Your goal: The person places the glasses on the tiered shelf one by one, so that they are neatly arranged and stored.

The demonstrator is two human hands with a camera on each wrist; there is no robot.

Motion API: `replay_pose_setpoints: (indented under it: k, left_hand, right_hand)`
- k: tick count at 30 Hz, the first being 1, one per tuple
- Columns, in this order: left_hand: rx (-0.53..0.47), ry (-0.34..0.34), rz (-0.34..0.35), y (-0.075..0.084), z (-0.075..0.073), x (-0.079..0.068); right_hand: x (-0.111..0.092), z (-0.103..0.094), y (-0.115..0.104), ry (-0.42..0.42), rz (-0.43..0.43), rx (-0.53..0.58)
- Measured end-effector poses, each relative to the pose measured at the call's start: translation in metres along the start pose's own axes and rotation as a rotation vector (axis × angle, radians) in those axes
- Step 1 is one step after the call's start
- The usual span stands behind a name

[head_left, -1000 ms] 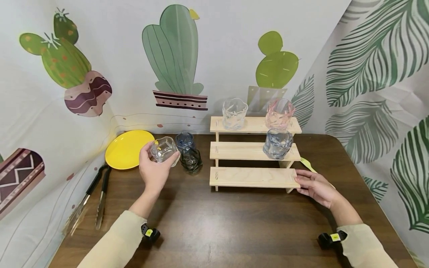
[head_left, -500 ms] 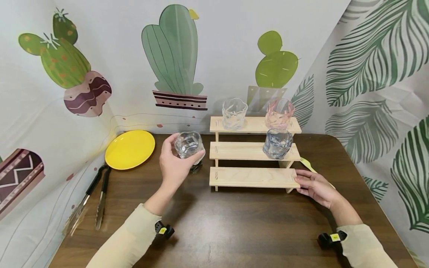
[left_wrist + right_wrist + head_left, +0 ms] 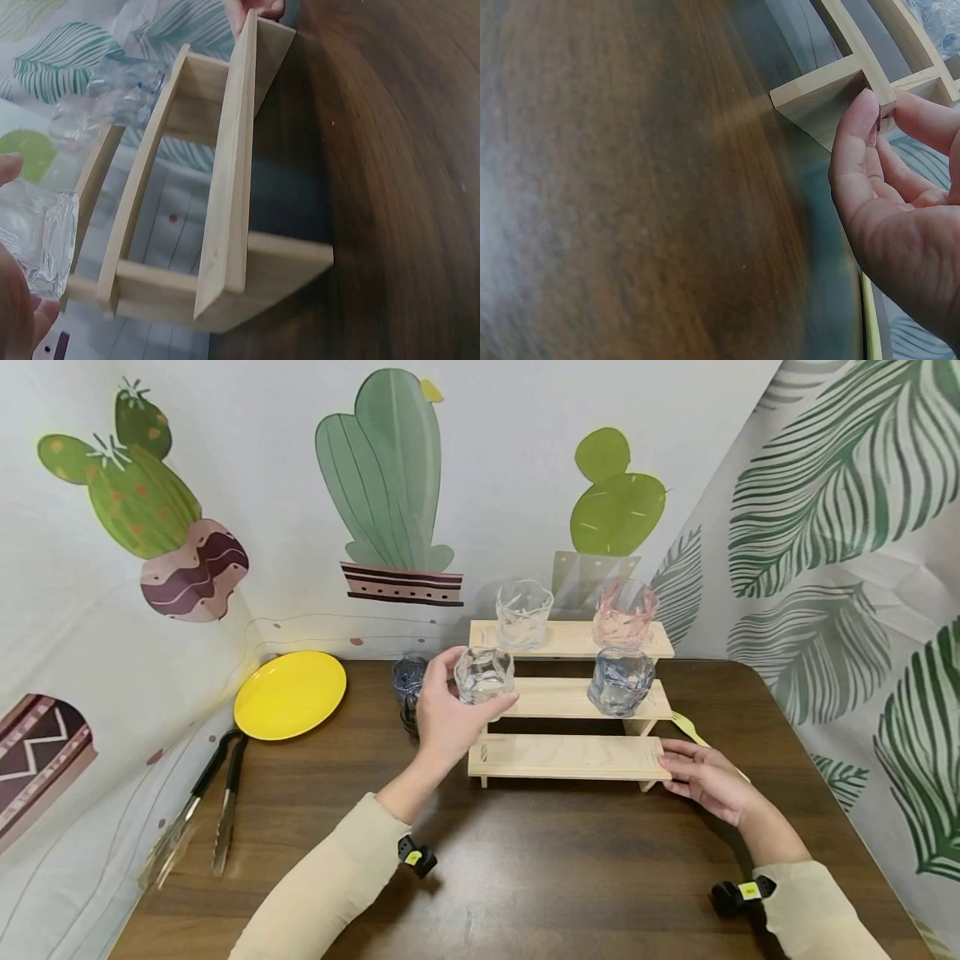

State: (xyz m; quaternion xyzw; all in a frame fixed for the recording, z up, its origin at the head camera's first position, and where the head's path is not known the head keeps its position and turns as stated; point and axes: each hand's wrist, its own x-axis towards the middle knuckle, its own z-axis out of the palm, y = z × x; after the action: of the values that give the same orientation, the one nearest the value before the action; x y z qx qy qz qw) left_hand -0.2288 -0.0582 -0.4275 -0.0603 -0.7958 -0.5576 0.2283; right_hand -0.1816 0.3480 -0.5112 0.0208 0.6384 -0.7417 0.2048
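My left hand point(image 3: 452, 714) grips a clear glass point(image 3: 484, 677) between thumb and fingers, in front of the left end of the middle shelf. In the left wrist view that clear glass point(image 3: 41, 236) is at the left edge, apart from the wooden frame. My right hand point(image 3: 705, 777) pinches the right end of the lowest board of the three-tier wooden stand point(image 3: 566, 756); the right wrist view shows thumb and finger on the board's end point(image 3: 877, 86). Another clear glass point(image 3: 523, 617) and a pink glass point(image 3: 626, 617) stand on the top shelf. A blue glass point(image 3: 621, 683) stands at the middle shelf's right.
Behind my left hand are a dark blue glass point(image 3: 409, 677) and a dark glass point(image 3: 408, 714), partly hidden. A yellow plate point(image 3: 291, 695) and tongs point(image 3: 225, 802) lie at the left. A yellow-green fork point(image 3: 688, 727) lies behind my right hand. Printed cloth hangs behind the table.
My left hand has carried the clear glass rightward, from near the yellow plate, past the dark glasses, to the stand's left end. The right hand stays at the lowest board.
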Motion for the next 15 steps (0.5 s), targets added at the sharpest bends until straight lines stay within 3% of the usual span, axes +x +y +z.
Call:
replay_pose_setpoints:
  k: [8, 15]
  left_hand:
    - [0.033, -0.027, -0.023, 0.003, 0.030, 0.000]
    - [0.068, -0.025, -0.034, -0.003, 0.045, 0.000]
  right_hand:
    - [0.000, 0.000, 0.000, 0.014, 0.010, -0.004]
    - [0.000, 0.001, -0.001, 0.032, 0.027, -0.008]
